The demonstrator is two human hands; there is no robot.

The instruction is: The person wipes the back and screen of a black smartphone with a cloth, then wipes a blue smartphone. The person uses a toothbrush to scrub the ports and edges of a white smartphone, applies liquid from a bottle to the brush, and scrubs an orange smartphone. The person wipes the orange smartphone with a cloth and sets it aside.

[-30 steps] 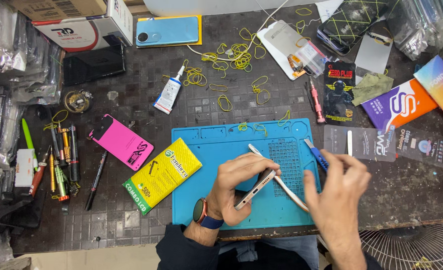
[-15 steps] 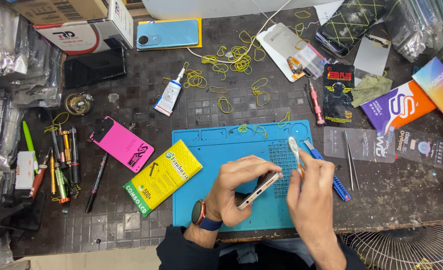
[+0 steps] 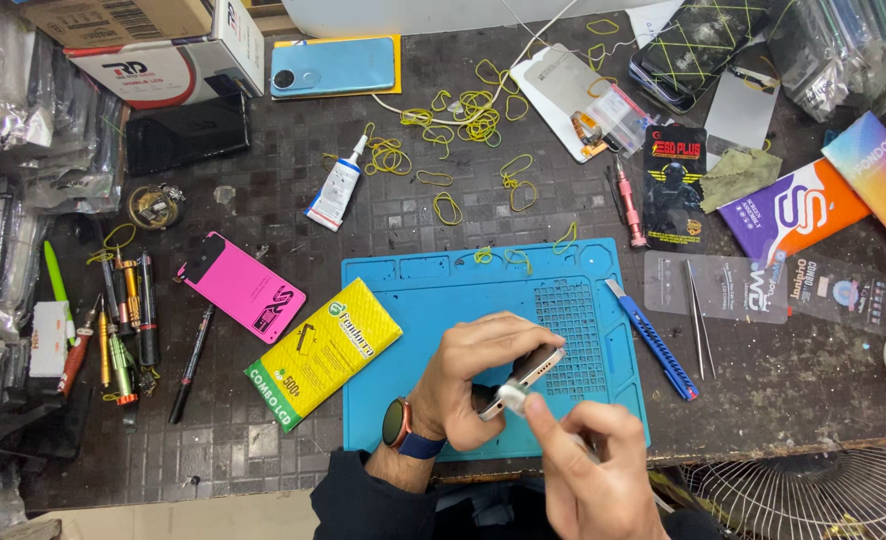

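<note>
- While the right hand (image 3: 593,470) sits nearest the camera, its grip is pinched on a small pale tool (image 3: 512,396), whose tip touches the edge of the phone (image 3: 525,373).
- Just beyond, the left hand (image 3: 478,375), with a watch at the wrist, has its grip wrapped around that phone, holding it tilted above the blue work mat (image 3: 483,290).
- Left of the mat, touching its edge, lies a yellow packet (image 3: 325,350), and beyond that a pink phone cover (image 3: 241,287).
- Right of the mat rest a blue utility knife (image 3: 653,340) and tweezers (image 3: 698,318) on a clear sheet.
- Further out on the dark tabletop (image 3: 263,440), yellow rubber bands (image 3: 463,115) are scattered beside a white glue tube (image 3: 338,188).
- At the far edge sits a light blue phone (image 3: 333,67), next to a cardboard box (image 3: 163,45).
</note>
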